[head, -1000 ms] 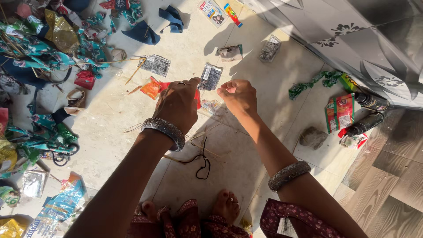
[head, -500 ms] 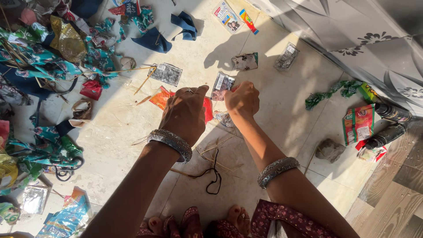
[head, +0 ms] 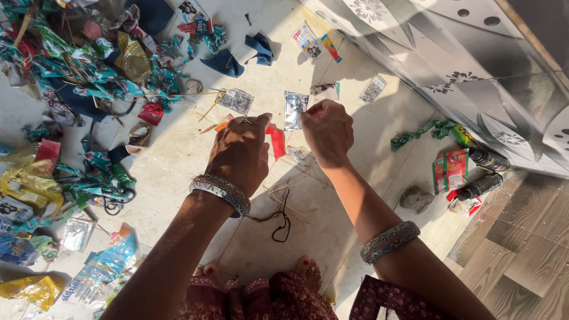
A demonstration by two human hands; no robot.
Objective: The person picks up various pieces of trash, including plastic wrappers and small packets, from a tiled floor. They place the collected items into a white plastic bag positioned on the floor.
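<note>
Sunlit stone floor is lying littered with wrappers. Left hand (head: 240,155) and right hand (head: 328,131), both curled nearly shut, are pinching 1 red wrapper strip (head: 276,141) between them above the floor. Probably feather-light, limp, slippery foil; pinching the ends looks best.

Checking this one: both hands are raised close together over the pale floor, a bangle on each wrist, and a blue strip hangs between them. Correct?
Not quite. In the head view the strip is red, not blue. Otherwise right: left hand and right hand are raised close together over the pale floor, a bangle on each wrist.
</note>
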